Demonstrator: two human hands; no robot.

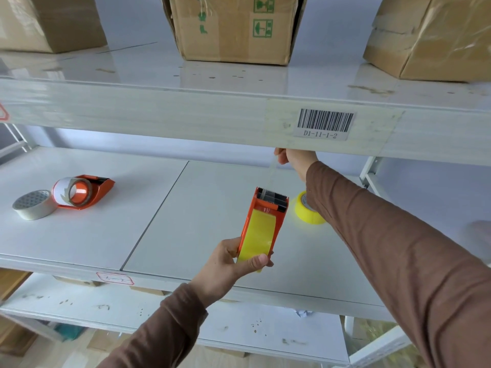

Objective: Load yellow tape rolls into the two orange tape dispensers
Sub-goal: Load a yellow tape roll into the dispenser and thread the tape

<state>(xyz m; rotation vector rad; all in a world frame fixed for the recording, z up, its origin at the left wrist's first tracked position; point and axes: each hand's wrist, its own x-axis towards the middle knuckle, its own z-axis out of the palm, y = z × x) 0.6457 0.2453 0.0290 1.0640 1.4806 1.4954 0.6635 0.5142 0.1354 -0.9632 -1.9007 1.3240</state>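
Note:
My left hand (228,264) grips an orange tape dispenser (265,221) with a yellow tape roll (259,235) seated in it, held above the white shelf (79,235). A strip of tape (272,172) runs from the dispenser's toothed blade up to my right hand (295,160), which pinches its end under the upper shelf beam. A second yellow roll (305,211) lies on the shelf, partly behind my right forearm. At the left lies a second orange dispenser (93,191) with a whitish roll in it.
A grey-white tape roll (33,204) lies beside the left dispenser. The upper shelf beam (186,115) with a barcode label hangs close above my right hand. Cardboard boxes (233,27) stand on the upper shelf. A lower shelf is below.

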